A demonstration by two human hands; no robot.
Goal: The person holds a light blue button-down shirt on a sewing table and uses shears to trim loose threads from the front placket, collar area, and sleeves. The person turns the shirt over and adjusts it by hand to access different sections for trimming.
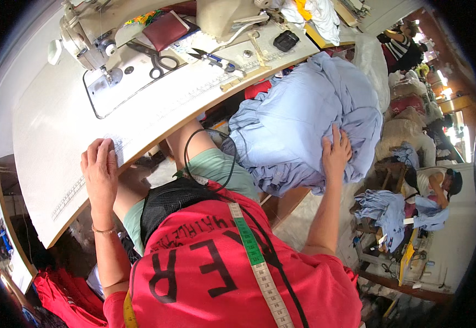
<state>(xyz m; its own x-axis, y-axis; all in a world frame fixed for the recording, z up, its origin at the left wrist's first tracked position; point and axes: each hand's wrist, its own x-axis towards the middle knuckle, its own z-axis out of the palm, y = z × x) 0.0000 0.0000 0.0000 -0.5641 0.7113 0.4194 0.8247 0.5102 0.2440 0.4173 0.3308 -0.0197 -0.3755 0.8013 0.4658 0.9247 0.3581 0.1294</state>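
My left hand (100, 158) lies on the front edge of the white sewing table (46, 158), fingers stretched out and side by side. Beside its fingertips is a small pale patterned patch (119, 146), too faint to make out. To the right, a big heap of light-blue cloth (298, 115) is bundled next to the table. My right hand (336, 152) rests on that heap with its fingers spread, pressing on the cloth without gripping it. A sewing machine (85, 44) stands at the table's far left, its needle area above a metal plate.
On the table lie black scissors (155, 59), blue-handled cutters (216, 59), a maroon pouch (165, 30) and a black box-like object (286, 40). A tape measure (253, 251) hangs down my red shirt. At the far right, another person (437, 183) sits among blue cloth.
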